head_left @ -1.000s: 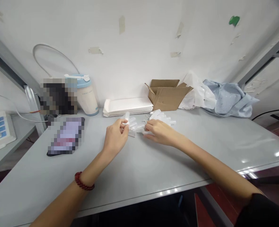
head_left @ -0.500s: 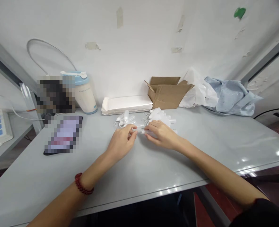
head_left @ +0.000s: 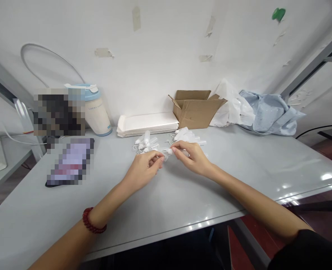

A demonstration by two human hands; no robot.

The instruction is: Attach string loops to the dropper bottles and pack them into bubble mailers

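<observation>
My right hand (head_left: 192, 155) pinches a small white needle-tip bottle (head_left: 170, 151), its thin tip pointing left. Just left of it is my left hand (head_left: 146, 165), closed with thumb and fingertips together at a small clear piece (head_left: 166, 158), too small to make out. Several small white bottles with thin looped strings or wires lie in a left pile (head_left: 145, 140) beyond my left hand. Another pile of similar bottles (head_left: 183, 134) lies behind my right hand, partly hidden by it.
White flat trays or cartons (head_left: 147, 123) are stacked against the wall beside an open cardboard box (head_left: 195, 114). A white plastic bag (head_left: 232, 107) and a light blue cloth or bag (head_left: 269, 112) are at right. A tumbler (head_left: 97, 112) and phone (head_left: 70, 161) stand or lie at left.
The bottle in my right hand has been raised a little, its tip now showing between my hands. The whole view has shifted slightly, moving the background left.
</observation>
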